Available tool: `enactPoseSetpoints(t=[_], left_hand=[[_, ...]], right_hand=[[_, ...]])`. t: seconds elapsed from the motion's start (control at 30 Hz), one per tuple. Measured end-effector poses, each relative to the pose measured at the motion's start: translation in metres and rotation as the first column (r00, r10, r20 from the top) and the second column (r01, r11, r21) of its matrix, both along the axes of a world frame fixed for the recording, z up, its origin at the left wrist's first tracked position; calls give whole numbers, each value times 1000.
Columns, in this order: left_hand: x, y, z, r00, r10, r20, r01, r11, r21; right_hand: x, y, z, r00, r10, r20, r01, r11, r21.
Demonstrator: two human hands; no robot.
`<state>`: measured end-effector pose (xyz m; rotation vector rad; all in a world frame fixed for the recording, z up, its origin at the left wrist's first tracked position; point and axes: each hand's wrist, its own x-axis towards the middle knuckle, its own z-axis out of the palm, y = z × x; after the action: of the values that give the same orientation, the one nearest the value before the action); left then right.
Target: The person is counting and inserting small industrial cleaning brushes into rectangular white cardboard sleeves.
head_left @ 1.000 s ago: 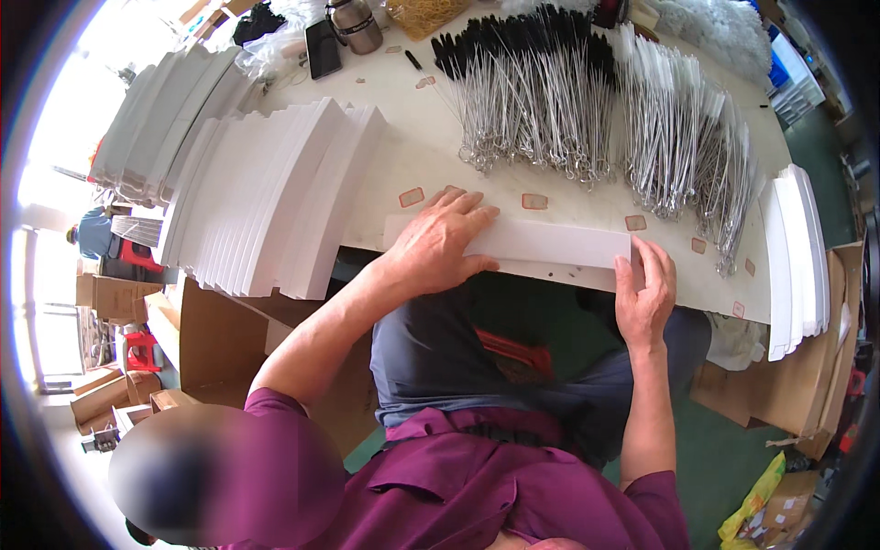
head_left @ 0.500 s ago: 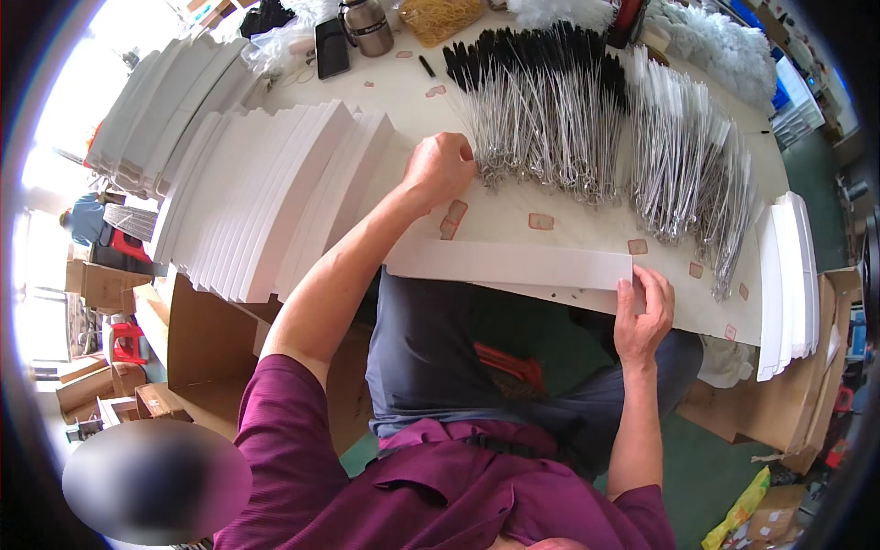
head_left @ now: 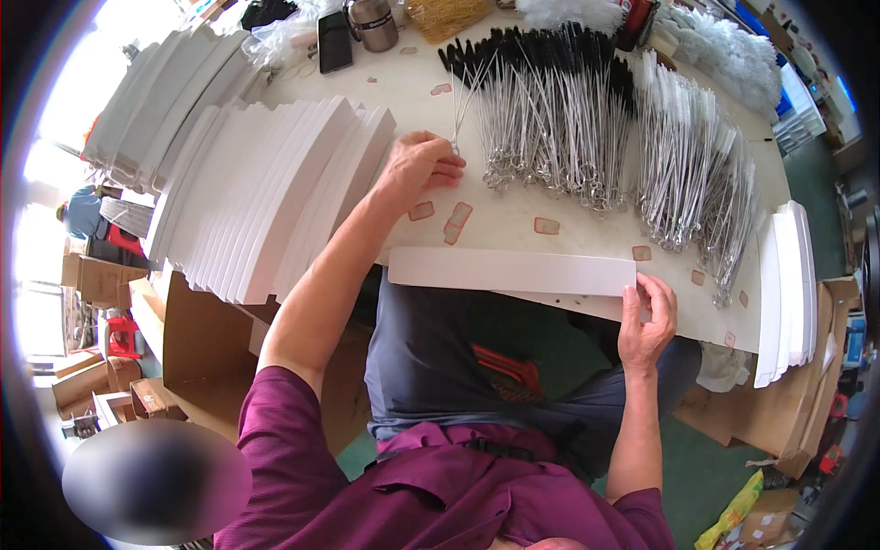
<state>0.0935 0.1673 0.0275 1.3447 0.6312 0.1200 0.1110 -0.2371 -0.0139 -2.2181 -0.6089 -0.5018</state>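
Observation:
A thin wire brush with a looped end and black bristles slants up from my left hand, whose fingers are closed at its loop. Beside it to the right lies a thick row of black-bristled wire brushes, their loops toward me. My right hand pinches the right end of a long, narrow white box between thumb and fingers. The box lies lengthwise along the table's near edge, above my lap.
Stacked white boxes fill the left side. White-bristled brushes lie at the right, with more flat white boxes beyond. A phone, a metal flask and a bag of yellowish strands stand at the back.
My left hand has moved slightly left, and the brush at its fingers now stands apart from the row. A small black piece near the row's left is gone from view. My right hand stays on the box.

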Motion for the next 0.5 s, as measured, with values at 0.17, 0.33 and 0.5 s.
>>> enactPoseSetpoints(t=[0.17,0.33,0.5], left_hand=[[2,5,-18,971,193,141,-148,948,-280],[-3,0,-20,982,146,124,-81,905,-419],[-7,-14,1,965,186,186,-123,945,-303]], right_hand=[[-4,-4,5,984,-5,-176,28,991,133],[6,-2,21,995,10,-100,10,981,194],[33,45,62,965,218,148,-217,976,-18]])
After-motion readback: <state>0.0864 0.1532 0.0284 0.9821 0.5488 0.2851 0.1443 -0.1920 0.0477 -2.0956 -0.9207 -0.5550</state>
